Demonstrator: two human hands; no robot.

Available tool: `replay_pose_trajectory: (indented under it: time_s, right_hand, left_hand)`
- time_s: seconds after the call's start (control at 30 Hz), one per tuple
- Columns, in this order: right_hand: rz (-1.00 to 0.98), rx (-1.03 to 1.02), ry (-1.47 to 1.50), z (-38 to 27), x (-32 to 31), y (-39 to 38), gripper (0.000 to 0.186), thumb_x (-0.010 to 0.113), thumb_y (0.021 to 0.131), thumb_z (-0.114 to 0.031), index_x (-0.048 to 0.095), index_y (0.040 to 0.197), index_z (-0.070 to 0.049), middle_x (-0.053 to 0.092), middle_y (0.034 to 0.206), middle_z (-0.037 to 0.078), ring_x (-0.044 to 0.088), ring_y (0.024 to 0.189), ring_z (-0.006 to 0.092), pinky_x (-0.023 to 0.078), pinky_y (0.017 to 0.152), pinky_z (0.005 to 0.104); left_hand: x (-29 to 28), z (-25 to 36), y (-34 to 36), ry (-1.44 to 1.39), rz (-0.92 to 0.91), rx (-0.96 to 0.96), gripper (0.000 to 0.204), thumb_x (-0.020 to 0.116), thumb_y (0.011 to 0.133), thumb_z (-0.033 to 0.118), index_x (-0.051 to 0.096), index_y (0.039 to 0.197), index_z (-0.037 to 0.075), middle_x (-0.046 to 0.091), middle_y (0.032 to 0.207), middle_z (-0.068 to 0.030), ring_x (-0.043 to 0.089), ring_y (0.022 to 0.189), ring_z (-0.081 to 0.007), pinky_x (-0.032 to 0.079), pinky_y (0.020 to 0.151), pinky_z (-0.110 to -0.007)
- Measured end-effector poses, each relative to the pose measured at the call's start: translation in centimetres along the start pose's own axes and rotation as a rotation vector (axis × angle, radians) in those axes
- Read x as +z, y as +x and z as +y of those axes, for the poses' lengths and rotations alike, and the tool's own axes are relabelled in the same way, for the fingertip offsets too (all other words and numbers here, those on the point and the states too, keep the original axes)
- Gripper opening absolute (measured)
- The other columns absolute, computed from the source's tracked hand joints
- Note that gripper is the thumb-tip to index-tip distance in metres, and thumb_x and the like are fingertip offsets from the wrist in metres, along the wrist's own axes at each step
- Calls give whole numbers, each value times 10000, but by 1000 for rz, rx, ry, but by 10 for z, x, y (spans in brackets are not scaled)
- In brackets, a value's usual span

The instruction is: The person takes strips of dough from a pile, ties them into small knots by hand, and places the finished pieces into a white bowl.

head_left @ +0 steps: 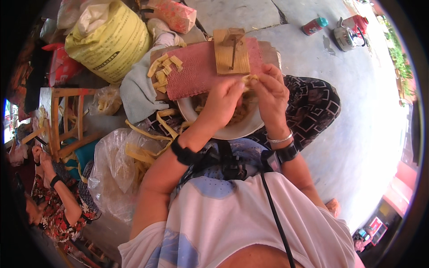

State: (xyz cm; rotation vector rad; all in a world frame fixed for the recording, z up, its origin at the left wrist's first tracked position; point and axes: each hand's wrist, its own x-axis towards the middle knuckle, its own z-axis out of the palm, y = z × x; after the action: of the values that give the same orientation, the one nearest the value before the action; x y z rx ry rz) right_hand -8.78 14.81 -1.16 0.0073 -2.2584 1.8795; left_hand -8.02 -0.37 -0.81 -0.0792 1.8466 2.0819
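My left hand (pixel 225 97) and my right hand (pixel 271 89) meet over a white basin, both with fingers pinched on a small pale yellow strip (pixel 249 79). Its exact shape is partly hidden by the fingertips. Below them, the white basin (pixel 232 134) sits on my lap and holds yellowish pieces. Just beyond lies a board covered with a red textured cloth (pixel 192 78). On it stands a wooden block with a thin metal rod (pixel 231 53). Short cut yellow pieces (pixel 164 70) lie at the board's left end.
Long yellow strips (pixel 149 134) trail from a clear plastic bag (pixel 114 172) at my left. Beyond are a grey towel (pixel 140 91), a full yellow sack (pixel 107 40) and a wooden chair (pixel 67 116). A co-worker (pixel 60 205) sits at far left. A kettle (pixel 345 38) and a bottle (pixel 314 26) stand far right.
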Motion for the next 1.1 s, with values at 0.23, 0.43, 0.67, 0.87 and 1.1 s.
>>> replay_pose_trajectory:
  time_s: [0.23, 0.43, 0.67, 0.87, 1.1]
  right_hand:
    - [-91, 200, 225, -9, -10, 7, 321, 706, 773, 6, 653, 1090, 0, 565, 1224, 100, 580, 1056, 182, 464, 894, 291]
    - [-601, -303, -418, -46, -17, 33, 408, 725, 745, -84, 618, 1131, -5, 637, 1101, 177, 597, 1045, 376, 482, 903, 396]
    - [-848, 152, -315, -50, -30, 57, 180, 610, 883, -101, 648, 1026, 2, 603, 709, 89, 560, 672, 147, 477, 650, 304]
    - [-513, 200, -253, -8, -14, 76, 138, 590, 900, -117, 624, 955, 5, 600, 706, 89, 543, 636, 146, 456, 612, 303]
    - [-402, 54, -284, 5, -5, 85, 137, 615, 876, -112, 620, 957, -1, 643, 751, 124, 594, 647, 199, 468, 608, 312]
  left_hand:
    - [-42, 7, -33, 790, 56, 368, 132, 543, 953, 160, 609, 927, 49, 530, 652, -113, 545, 595, -274, 415, 537, -322]
    - [-31, 24, -23, 1050, 63, 476, 60, 585, 885, 114, 596, 908, 60, 597, 794, -161, 586, 739, -398, 461, 607, -446]
    - [-52, 37, 0, 720, -171, 319, 156, 580, 920, 164, 607, 957, 15, 593, 762, -163, 589, 676, -341, 458, 606, -378]
    - [-58, 35, 48, 649, 4, 271, 166, 553, 928, 156, 595, 969, 1, 600, 760, -156, 582, 708, -270, 462, 652, -366]
    - [-63, 25, 71, 501, 41, 240, 89, 551, 935, 73, 550, 961, -12, 548, 728, -6, 481, 675, -72, 404, 604, -253]
